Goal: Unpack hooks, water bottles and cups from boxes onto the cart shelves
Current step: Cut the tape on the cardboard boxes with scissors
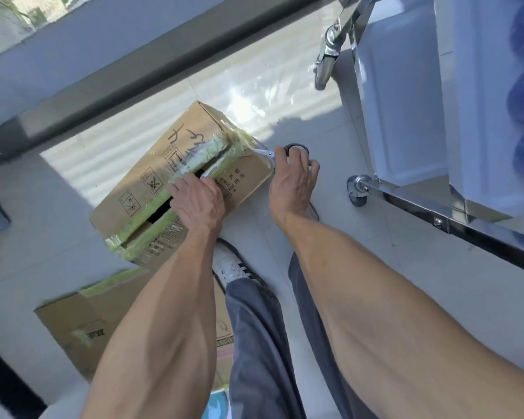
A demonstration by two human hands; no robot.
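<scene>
Left hand (198, 204) grips the box (176, 189) flap, steadying it. Right hand (294, 179) holds scissors (280, 152), probably cutting the end tape.

White sneaker (230, 264) on tiled floor (406, 282); grey trousers (260, 343); dark window rail (133, 55).

so the taped box (176, 182) sits on the floor (375, 282) dead ahead, cart (436, 219) off to its right, second box (82, 322) nearer and left, left hand (198, 201) on the box top, right hand (291, 182) with scissors (280, 152) at its right corner
</scene>
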